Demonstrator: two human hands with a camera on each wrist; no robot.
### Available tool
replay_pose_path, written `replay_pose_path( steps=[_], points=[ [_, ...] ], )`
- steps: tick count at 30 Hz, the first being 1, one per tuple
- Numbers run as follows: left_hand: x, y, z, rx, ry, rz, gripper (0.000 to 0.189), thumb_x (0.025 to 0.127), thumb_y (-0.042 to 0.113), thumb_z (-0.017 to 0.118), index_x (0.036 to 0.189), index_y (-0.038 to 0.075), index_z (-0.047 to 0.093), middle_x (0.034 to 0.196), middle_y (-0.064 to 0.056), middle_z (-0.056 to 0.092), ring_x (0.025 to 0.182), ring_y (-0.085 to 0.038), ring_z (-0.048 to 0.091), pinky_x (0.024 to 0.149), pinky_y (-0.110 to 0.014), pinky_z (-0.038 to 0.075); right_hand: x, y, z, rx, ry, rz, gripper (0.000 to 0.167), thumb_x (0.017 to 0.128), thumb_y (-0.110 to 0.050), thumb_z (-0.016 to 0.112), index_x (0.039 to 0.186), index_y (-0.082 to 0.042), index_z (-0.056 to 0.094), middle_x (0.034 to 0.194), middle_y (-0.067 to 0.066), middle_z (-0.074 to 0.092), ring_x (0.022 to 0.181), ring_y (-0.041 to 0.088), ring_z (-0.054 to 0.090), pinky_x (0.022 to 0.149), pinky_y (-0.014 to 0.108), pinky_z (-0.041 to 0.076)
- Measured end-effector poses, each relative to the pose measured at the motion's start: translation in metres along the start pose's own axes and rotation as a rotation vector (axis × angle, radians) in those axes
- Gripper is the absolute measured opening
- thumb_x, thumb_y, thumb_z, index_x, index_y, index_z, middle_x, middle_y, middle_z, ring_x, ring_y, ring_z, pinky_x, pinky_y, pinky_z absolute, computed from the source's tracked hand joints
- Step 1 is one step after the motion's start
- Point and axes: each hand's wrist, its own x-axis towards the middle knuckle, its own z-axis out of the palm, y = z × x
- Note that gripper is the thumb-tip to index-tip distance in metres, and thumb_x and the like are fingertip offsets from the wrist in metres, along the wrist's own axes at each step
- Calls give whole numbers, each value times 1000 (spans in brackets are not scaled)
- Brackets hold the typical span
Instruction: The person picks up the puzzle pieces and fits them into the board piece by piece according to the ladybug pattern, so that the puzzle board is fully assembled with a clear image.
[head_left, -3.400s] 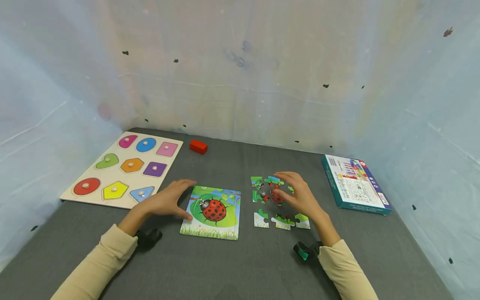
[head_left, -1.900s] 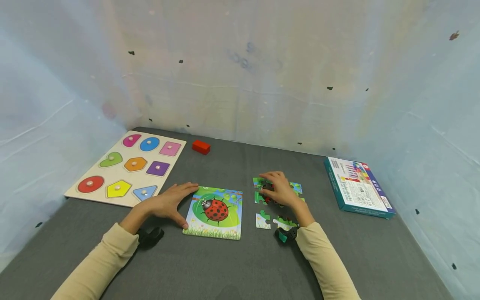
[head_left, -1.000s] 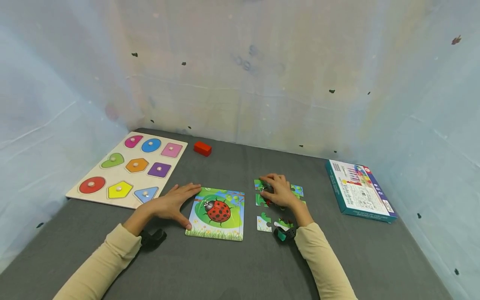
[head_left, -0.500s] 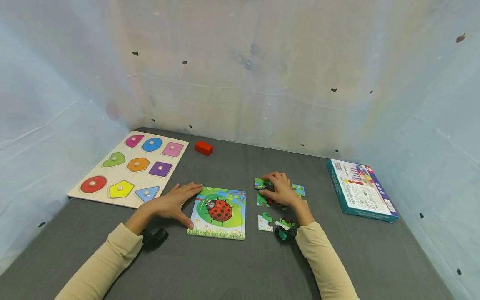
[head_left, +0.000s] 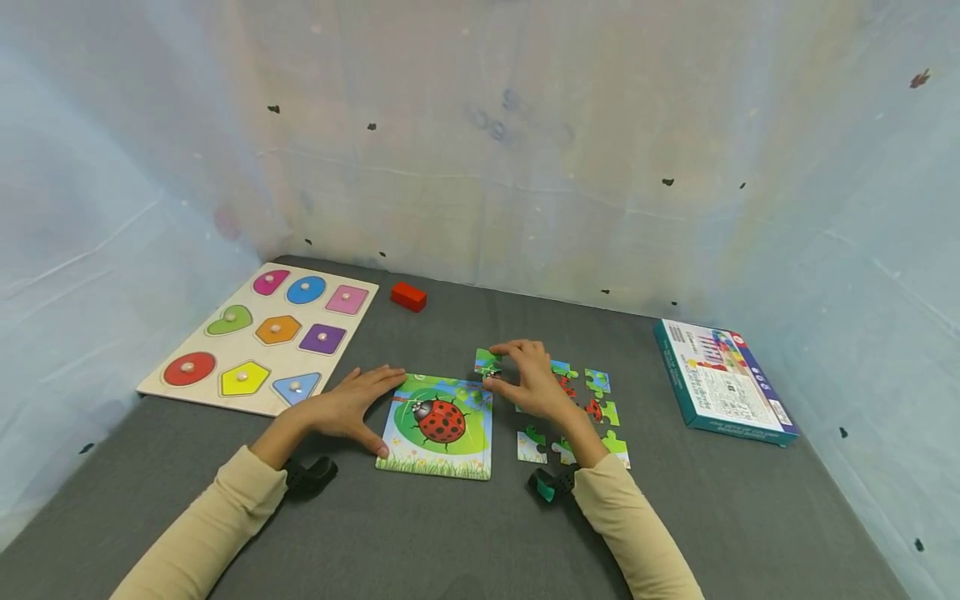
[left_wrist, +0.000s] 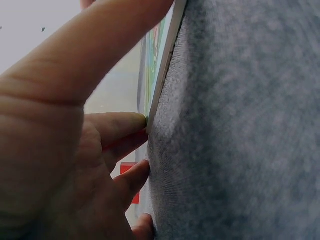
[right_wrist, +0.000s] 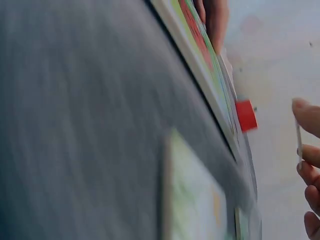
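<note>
A square ladybug puzzle board [head_left: 450, 465] lies flat on the grey cloth. My left hand [head_left: 337, 407] rests at its left side, thumb on the lower left corner and index finger by the upper left corner; the left wrist view shows the fingertips touching its edge. Between thumb and fingers my right hand [head_left: 531, 382] pinches a green corner puzzle piece [head_left: 486, 361], held above the board's upper right corner. Edge-on, the thin piece shows clear of the cloth in the right wrist view. Several loose puzzle pieces [head_left: 532, 447] lie right of the board, some hidden behind the right hand.
A wooden shape board [head_left: 247, 350] with knobbed shapes stands at the left. Near the back sits a red block [head_left: 408, 297]. A flat printed box [head_left: 723, 379] lies at the right. Pale plastic sheeting [head_left: 480, 167] rises behind the cloth-covered table [head_left: 420, 542].
My right hand has gone down to the loose pieces, picked up the upper left one and moved left with it toward the board. The left hand has settled against the board's edge.
</note>
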Motion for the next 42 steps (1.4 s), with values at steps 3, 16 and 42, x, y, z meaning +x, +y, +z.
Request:
replay_pose_path(
  steps=[3,16,42],
  points=[
    [1,0,0,-2,6,8,111,63,54,79,145,0,27,150,-19,25,139,-40,14,106,-63,3,3,-11,6,6,29,-32,46,83,-25,71,123,-7,57,120,14,50,109,31,37,90,50,26],
    [5,-1,0,-16,8,8,110,63,54,79,145,1,27,150,-18,25,139,-40,14,106,-63,2,16,-45,41,35,6,-79,47,79,-30,74,118,-7,61,111,10,54,101,25,43,85,43,35],
    [-1,0,1,-25,36,17,107,61,55,80,142,4,32,148,-15,32,139,-37,17,104,-65,4,23,-55,87,-69,-4,-61,53,76,-39,76,119,-11,64,108,7,52,93,20,39,77,34,30]
  ],
)
